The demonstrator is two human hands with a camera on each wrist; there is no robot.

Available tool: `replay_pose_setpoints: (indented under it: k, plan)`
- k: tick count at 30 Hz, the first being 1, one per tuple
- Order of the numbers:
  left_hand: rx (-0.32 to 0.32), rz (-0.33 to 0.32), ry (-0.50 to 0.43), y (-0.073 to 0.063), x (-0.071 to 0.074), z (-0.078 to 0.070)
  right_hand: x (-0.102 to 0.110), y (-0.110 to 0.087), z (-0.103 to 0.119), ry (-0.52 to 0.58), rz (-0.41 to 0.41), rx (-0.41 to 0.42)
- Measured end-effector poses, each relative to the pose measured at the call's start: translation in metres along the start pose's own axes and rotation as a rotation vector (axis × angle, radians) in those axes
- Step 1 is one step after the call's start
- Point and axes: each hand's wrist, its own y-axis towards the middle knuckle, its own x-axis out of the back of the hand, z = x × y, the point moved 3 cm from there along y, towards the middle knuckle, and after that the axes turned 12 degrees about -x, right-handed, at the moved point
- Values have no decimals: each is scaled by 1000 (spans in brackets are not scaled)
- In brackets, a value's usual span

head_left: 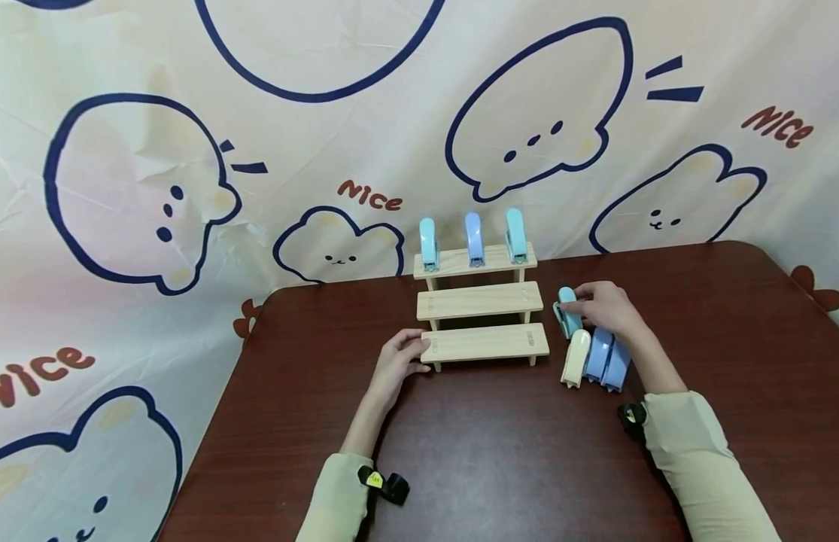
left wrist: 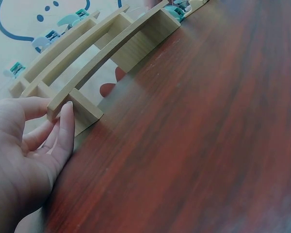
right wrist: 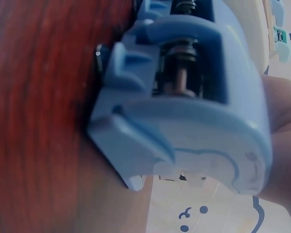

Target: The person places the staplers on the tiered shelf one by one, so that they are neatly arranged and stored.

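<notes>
A three-tier wooden stand (head_left: pixel 483 343) is on the table, its lowest tier nearest me. My left hand (head_left: pixel 395 360) pinches the left end of that tier; in the left wrist view the thumb and fingers (left wrist: pixel 67 128) are at its corner. To the right of the stand, my right hand (head_left: pixel 605 307) grips a teal stapler (head_left: pixel 569 324) by its upper part. Just below it lie a cream stapler (head_left: pixel 577 357) and two blue staplers (head_left: pixel 598 354), side by side. One blue stapler (right wrist: pixel 199 119) fills much of the right wrist view, hiding the fingers.
On the top tier two teal staplers (head_left: pixel 429 245) stand upright with a periwinkle stapler (head_left: pixel 474 239) between them. The middle tier (head_left: pixel 480 301) and lowest tier show bare wood. A patterned cloth (head_left: pixel 311 150) hangs right behind the brown table (head_left: pixel 500 467).
</notes>
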Motion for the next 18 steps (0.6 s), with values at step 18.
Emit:
replay_pose_setpoints:
  k: [18]
  plan:
    - [3, 3, 4, 0, 1, 1, 0, 0, -1, -61, -65, 30]
